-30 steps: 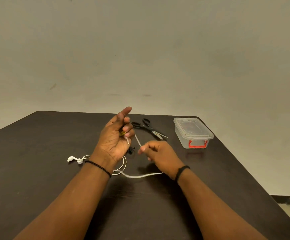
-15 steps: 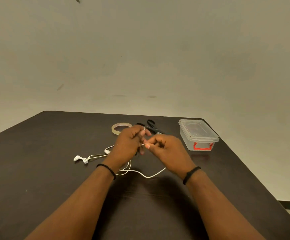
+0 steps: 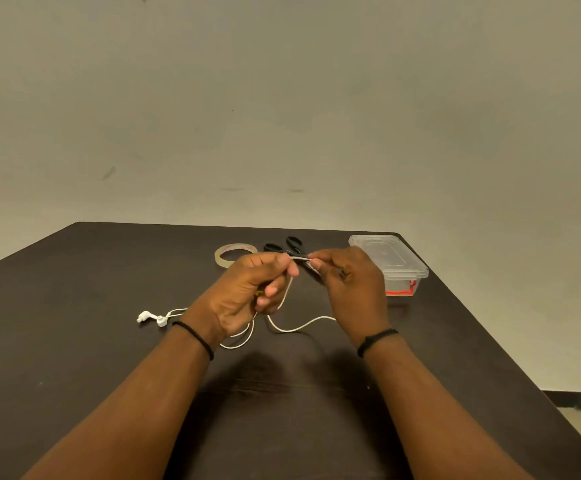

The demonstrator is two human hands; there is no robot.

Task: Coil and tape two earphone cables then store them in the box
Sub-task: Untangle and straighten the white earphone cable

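So I'm watching through the head cam and both hands are up over the middle of the dark table [image 3: 74, 341], working the white earphone cable [image 3: 303, 327]. The left hand [image 3: 247, 292] has its fingers curled around the cable, with a short stretch of it running from its fingertips across to the right hand [image 3: 351, 289], which pinches that same stretch between thumb and forefinger. The two hands are just beside each other, fingertips nearly meeting. There's something small and yellowish tucked in the left palm, but it's too hidden for me to say what it is. From the left hand the cable drops down to the tabletop, makes a loose loop below the wrists, and one strand curves off toward the right wrist. Another strand runs left along the table to the white earbuds [image 3: 152, 318], which lie flat beside the left forearm. Both wrists have a thin black band on them. Behind the hands, near the far edge, sits a roll of clear tape [image 3: 235, 255] lying flat, and just right of it the black scissors [image 3: 282, 245], partly hidden by the fingers. The clear plastic box [image 3: 389, 259] with the red latch is off to the right of the right hand, lid on, not touching anything else I can see.
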